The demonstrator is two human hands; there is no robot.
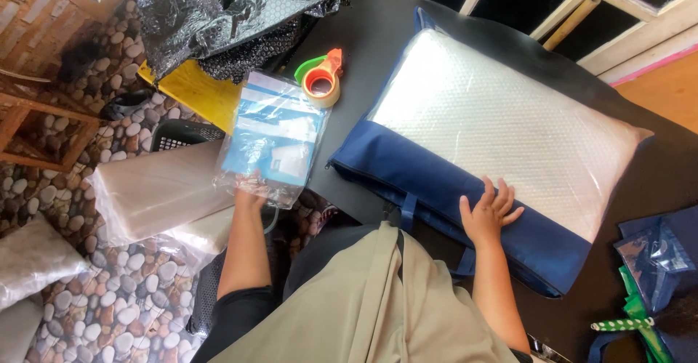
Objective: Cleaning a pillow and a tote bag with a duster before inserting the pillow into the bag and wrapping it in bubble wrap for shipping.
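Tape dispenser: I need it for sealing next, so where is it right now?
In the head view the tape dispenser sits on the black table, upper centre, between the clear packet in the left hand and the bagged pillow.

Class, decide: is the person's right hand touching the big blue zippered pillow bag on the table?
Touching. The head view shows the right hand lying flat, fingers spread, on the blue band of the pillow bag, with no gap visible.
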